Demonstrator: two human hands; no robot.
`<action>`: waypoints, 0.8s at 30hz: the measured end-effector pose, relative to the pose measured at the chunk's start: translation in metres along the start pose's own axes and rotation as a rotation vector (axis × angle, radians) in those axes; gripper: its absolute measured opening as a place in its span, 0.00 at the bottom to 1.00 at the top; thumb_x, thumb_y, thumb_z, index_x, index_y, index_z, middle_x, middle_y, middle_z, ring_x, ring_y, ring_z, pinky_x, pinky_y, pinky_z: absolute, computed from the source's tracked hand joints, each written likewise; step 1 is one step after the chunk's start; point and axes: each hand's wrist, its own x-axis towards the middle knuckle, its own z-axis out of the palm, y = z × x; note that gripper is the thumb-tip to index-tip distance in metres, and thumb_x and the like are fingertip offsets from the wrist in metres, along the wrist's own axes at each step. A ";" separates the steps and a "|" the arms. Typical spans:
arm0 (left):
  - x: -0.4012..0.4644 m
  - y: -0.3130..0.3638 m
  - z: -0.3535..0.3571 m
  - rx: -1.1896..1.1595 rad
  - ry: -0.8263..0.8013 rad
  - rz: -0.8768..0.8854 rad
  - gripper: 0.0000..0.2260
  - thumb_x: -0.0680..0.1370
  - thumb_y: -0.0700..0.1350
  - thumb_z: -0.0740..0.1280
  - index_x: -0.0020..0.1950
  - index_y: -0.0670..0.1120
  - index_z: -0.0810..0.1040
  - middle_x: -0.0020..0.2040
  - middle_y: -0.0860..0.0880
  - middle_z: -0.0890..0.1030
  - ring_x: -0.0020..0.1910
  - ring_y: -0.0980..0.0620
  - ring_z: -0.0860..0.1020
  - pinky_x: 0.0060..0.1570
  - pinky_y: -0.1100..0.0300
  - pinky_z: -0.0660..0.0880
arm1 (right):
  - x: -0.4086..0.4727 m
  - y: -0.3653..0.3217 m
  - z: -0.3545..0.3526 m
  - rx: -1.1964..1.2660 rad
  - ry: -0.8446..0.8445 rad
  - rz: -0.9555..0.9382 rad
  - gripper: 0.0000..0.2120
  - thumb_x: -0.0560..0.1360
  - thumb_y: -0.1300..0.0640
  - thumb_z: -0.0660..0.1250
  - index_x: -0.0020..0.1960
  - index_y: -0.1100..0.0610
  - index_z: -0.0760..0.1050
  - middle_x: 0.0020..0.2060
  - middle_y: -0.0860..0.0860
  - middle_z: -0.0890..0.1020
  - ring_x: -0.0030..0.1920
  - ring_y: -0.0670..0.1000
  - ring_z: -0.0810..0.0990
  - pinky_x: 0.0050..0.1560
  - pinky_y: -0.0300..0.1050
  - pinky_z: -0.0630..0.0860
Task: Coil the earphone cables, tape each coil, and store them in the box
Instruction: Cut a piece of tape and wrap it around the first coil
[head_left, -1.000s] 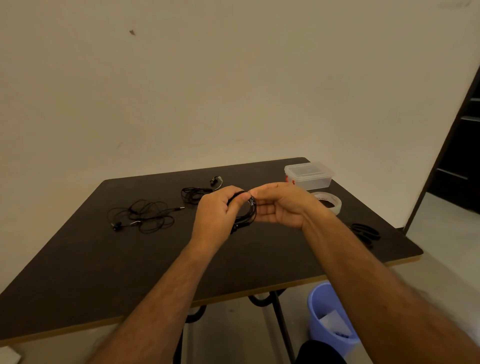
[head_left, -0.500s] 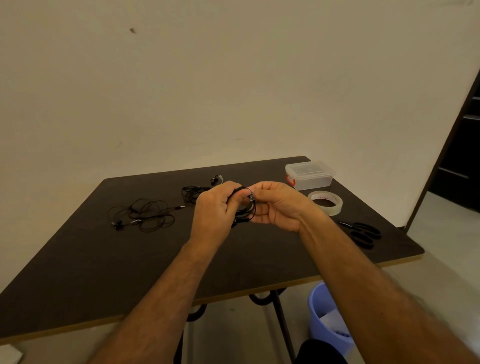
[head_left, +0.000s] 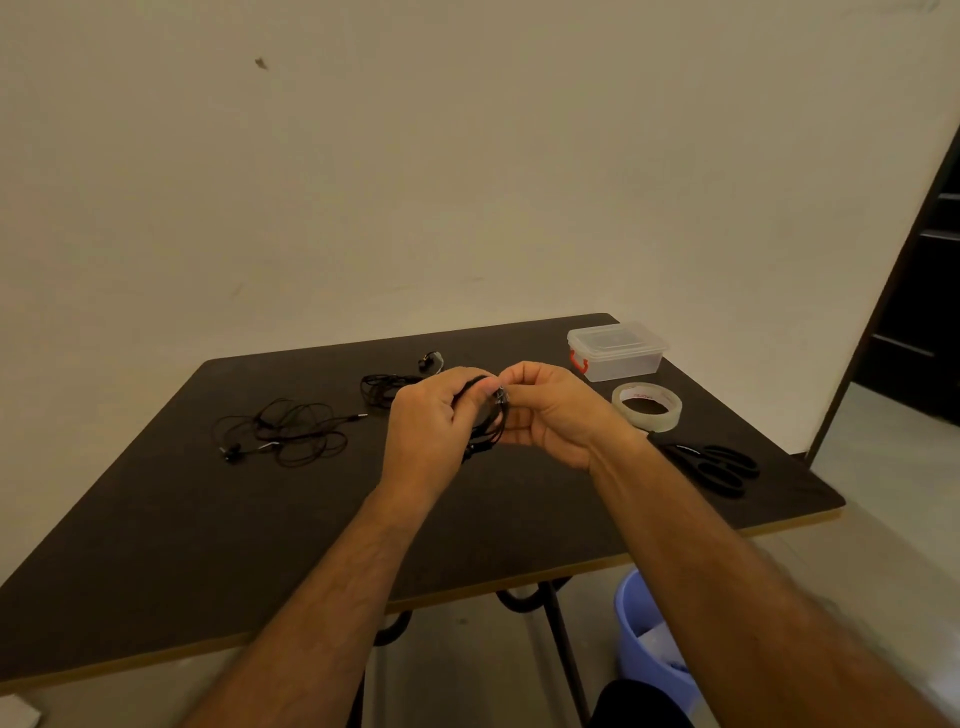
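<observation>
Both hands hold one black coiled earphone cable (head_left: 491, 415) above the dark table (head_left: 156, 545): left hand (head_left: 431, 431) curled around it, right hand (head_left: 550, 415) pinching its top. Beyond lie a loose black earphone tangle (head_left: 285, 431), clear tape roll (head_left: 647, 407), and closed clear plastic box (head_left: 615, 351).
</observation>
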 end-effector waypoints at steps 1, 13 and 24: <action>0.000 0.000 0.000 -0.016 0.006 -0.011 0.09 0.81 0.46 0.66 0.55 0.45 0.84 0.45 0.54 0.84 0.45 0.60 0.81 0.45 0.70 0.75 | 0.000 0.000 -0.001 -0.004 -0.007 -0.016 0.03 0.79 0.65 0.64 0.48 0.60 0.76 0.40 0.57 0.83 0.40 0.53 0.83 0.45 0.50 0.83; -0.003 -0.003 0.002 -0.165 0.050 -0.149 0.06 0.81 0.44 0.66 0.51 0.49 0.83 0.44 0.56 0.83 0.46 0.60 0.80 0.44 0.70 0.74 | -0.007 0.000 -0.002 -0.303 -0.077 -0.127 0.07 0.79 0.58 0.65 0.51 0.60 0.80 0.47 0.54 0.84 0.52 0.54 0.82 0.65 0.60 0.73; -0.006 -0.008 -0.001 -0.362 -0.090 -0.211 0.07 0.81 0.41 0.65 0.53 0.48 0.83 0.46 0.54 0.84 0.48 0.58 0.82 0.47 0.65 0.78 | -0.007 0.011 -0.009 -0.040 -0.264 0.023 0.12 0.77 0.54 0.66 0.53 0.61 0.77 0.49 0.56 0.82 0.53 0.54 0.80 0.60 0.56 0.75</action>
